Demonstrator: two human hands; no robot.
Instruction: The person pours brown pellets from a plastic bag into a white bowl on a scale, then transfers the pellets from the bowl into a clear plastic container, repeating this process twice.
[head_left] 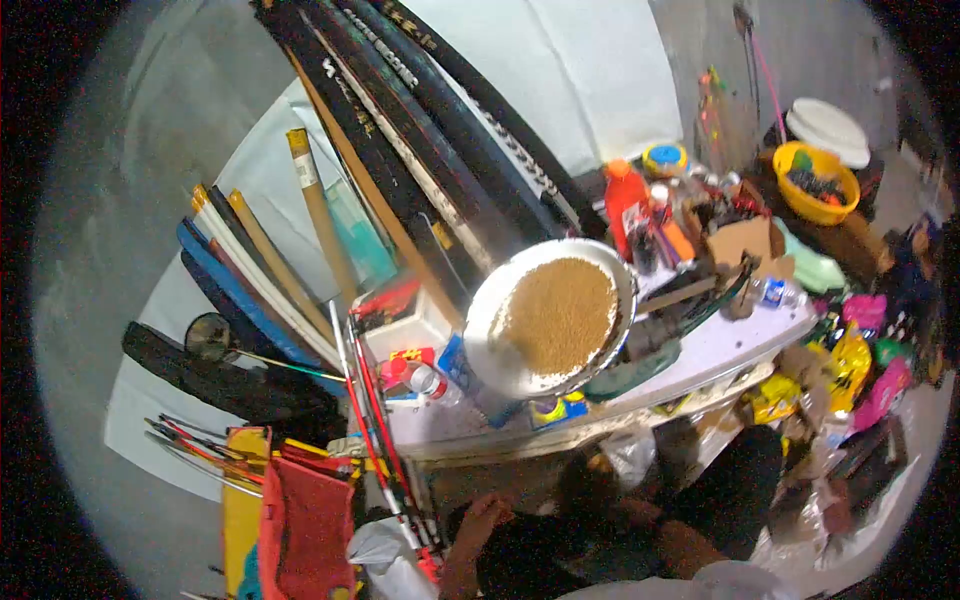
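My left hand (487,515) is low in the picture, in shadow above my dark-clothed lap. Its fingers look loosely apart, and I see nothing in it. My right hand (637,514) is also low over my lap, beside a dark shape. Shadow hides its fingers, so what it may hold does not show. In front of me a white basin (484,352) rests on the table and holds brown granules (562,310). Both hands are apart from the basin. Just beyond the right hand is a crumpled clear plastic bag (632,457).
The white table (730,345) carries an orange-red bottle (626,205), a white box (425,328) and a small clear bottle (432,383). Red-and-white rods (372,420) lean at its left, near a red bag (308,525). A yellow basin (820,205) and yellow packets (848,365) are at right.
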